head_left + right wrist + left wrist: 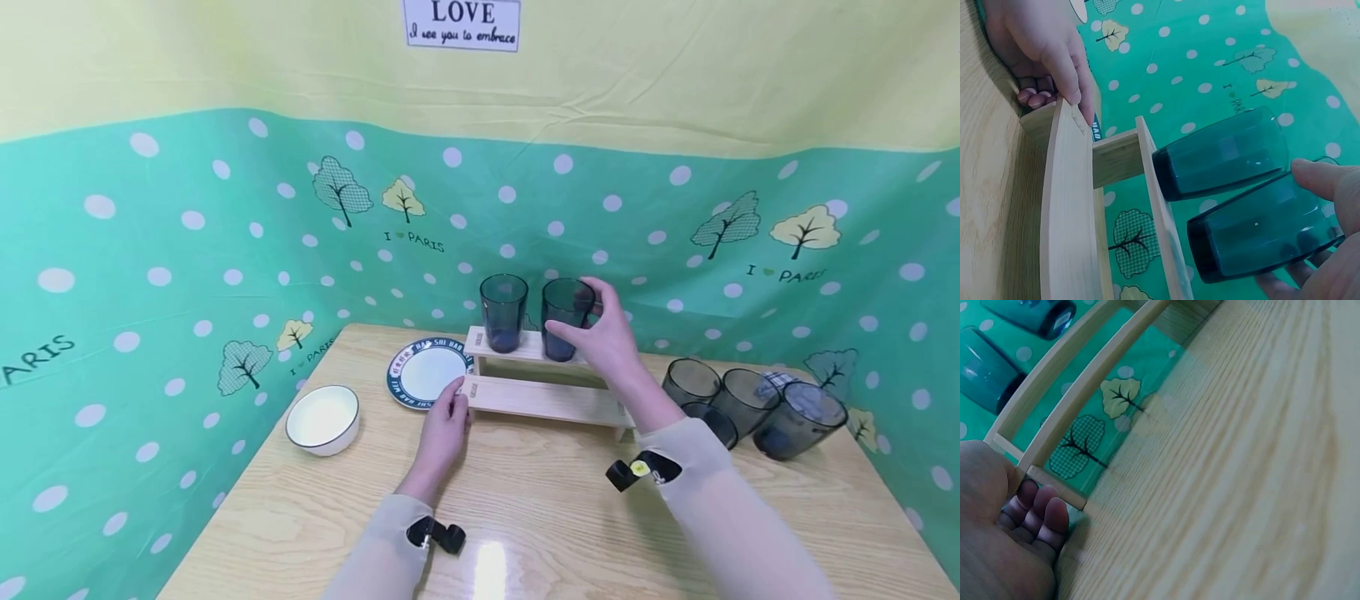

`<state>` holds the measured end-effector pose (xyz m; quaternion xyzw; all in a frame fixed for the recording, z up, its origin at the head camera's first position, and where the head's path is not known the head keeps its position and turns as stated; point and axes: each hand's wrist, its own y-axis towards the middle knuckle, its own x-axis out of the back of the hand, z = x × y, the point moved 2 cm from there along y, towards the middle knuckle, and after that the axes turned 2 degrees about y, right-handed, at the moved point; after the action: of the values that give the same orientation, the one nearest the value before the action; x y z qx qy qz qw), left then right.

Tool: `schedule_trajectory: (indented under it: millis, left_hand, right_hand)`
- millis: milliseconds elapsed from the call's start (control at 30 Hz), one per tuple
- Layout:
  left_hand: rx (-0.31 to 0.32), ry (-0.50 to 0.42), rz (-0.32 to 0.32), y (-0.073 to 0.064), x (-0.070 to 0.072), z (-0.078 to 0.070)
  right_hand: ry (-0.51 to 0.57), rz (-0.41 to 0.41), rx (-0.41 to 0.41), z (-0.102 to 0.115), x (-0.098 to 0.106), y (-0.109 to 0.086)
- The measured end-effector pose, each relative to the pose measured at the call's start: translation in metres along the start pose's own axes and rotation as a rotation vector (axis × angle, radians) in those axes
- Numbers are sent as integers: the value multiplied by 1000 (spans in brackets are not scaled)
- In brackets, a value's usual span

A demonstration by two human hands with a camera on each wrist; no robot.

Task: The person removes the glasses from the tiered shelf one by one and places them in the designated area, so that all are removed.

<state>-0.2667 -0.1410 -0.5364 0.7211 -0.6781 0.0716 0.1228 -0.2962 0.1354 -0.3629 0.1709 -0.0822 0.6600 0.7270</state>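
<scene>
Findings: tinted glass (562, 310) and two-tier wooden rack (547, 402)

The glass is dark, translucent and plain-sided, wider at the rim than at its thick, darker base. It is upright at the upper tier, gripped between thumb and fingers of the right hand (609, 337); base contact with the tier cannot be confirmed. The rack, of pale wood, stands upright on the worktop (555, 500), its lower tier in front. Small dark markings show at both tiers' left ends. The left hand (442, 425) grips the lower tier's left end.

"LOVE", "PARIS" – curtain (480, 196); "HAO" – plate (430, 375)
</scene>
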Motion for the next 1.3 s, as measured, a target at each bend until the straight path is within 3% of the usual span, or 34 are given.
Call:
schedule_trajectory:
  millis: [667, 933, 1133, 1300]
  left_hand:
    - [5, 1, 1, 1, 1, 1]
    - [-8, 12, 0, 0, 1, -1]
    - [-8, 7, 3, 0, 0, 0]
    - [-11, 5, 2, 0, 0, 0]
  right_hand:
    - [4, 15, 89, 11, 74, -59]
    - [-46, -18, 65, 8, 106, -77]
    - [-124, -65, 88, 4, 130, -91]
    - [-128, -106, 95, 0, 151, -101]
